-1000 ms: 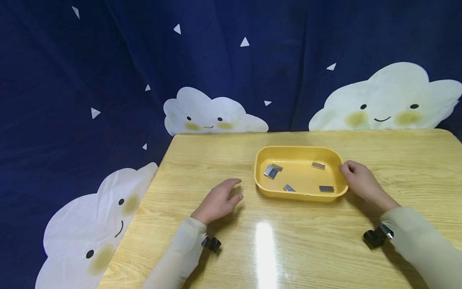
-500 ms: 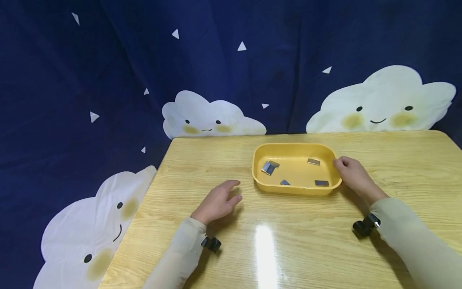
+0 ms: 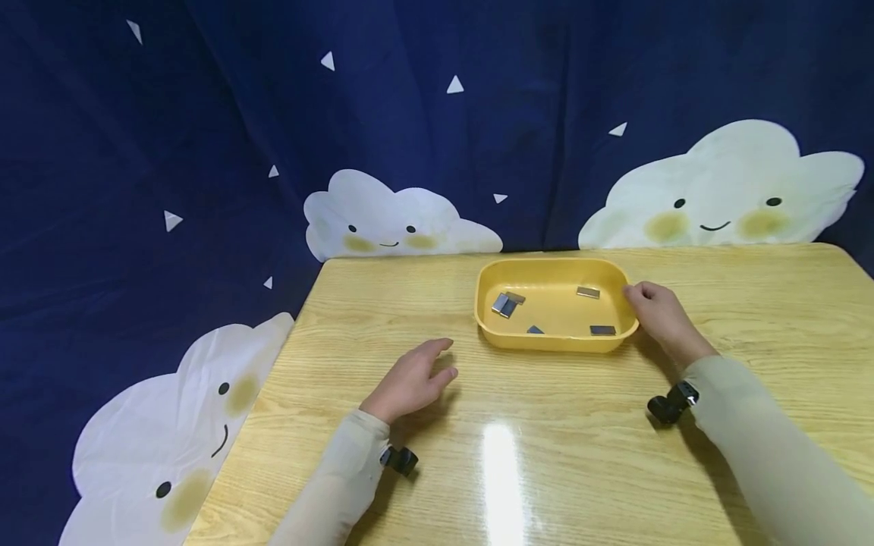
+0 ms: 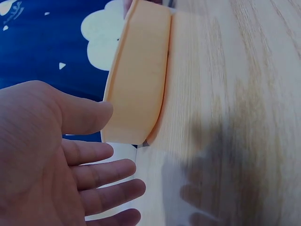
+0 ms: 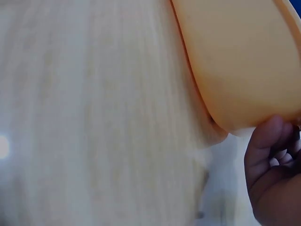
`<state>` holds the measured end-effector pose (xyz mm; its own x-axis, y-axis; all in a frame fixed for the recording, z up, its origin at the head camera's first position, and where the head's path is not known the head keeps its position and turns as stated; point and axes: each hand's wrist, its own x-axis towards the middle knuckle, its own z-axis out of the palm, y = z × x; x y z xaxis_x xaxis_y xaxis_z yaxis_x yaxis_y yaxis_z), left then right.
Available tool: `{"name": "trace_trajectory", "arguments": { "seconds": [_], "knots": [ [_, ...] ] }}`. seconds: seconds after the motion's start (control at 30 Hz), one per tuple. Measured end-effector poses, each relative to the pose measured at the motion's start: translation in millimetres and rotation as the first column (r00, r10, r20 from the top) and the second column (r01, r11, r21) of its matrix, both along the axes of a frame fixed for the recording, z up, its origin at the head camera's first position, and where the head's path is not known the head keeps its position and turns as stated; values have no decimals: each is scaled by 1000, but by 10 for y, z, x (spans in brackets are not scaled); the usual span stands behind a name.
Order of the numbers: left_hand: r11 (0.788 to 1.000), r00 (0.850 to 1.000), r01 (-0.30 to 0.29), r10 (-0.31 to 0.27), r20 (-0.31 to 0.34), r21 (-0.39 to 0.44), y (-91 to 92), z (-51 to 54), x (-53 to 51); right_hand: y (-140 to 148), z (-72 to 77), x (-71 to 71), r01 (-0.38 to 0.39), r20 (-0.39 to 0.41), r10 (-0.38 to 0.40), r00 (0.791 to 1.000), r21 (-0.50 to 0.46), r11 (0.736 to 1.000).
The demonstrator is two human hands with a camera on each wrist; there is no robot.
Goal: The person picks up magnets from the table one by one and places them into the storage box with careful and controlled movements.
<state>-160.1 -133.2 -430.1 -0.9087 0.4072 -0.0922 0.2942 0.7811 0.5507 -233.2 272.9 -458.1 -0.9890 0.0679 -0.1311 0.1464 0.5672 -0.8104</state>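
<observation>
A shallow yellow plastic tray [image 3: 546,343] stands toward the back of the wooden table. Inside it lie several small flat rectangular pieces with a metallic grey sheen. Some overlap in a cluster [image 3: 505,305] at the left, one piece [image 3: 588,292] is at the back right, and another piece [image 3: 603,331] is near the front right. My right hand [image 3: 661,318] pinches the tray's right rim, fingers curled, as the right wrist view also shows. My left hand [image 3: 410,381] hovers left of and in front of the tray, holding nothing; its fingers [image 4: 110,174] are spread and relaxed.
The wooden table [image 3: 580,455] reaches back to a dark blue curtain [image 3: 410,91] printed with white clouds and triangles. A black wrist camera [image 3: 399,459] sits on the left sleeve, and another black camera [image 3: 672,402] on the right one.
The tray has slid away toward the back of the table and slightly left, with my right hand on its rim. My left hand has stayed almost in place.
</observation>
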Motion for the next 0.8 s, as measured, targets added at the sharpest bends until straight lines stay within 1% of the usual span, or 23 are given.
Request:
{"name": "trace_trajectory", "arguments": {
  "seconds": [0.1,0.23,0.3,0.47,0.53,0.67,0.8],
  "knots": [
    [1000,1000,1,-1,1,-3,-8,-3,5,-25,18,-70,8,5,-8,1000,19,1000],
    [1000,1000,-9,9,1,-6,-31,-11,10,-77,36,-183,27,40,-29,999,35,999],
    [1000,1000,-12,12,2,-6,-37,-9,12,-88,39,-225,27,40,-29,999,51,998],
    [1000,1000,-8,8,-1,1,-27,7,15,-49,42,-274,15,11,-17,1000,98,995],
    [1000,1000,-2,2,-3,0,-17,13,14,-27,49,-282,16,15,-18,1000,107,994],
    [1000,1000,12,-12,-2,4,-3,17,9,-4,62,-314,34,11,-36,999,122,992],
    [1000,1000,8,-8,-1,-3,-14,23,13,-9,74,-387,49,-7,-48,999,131,990]
  ]
}}
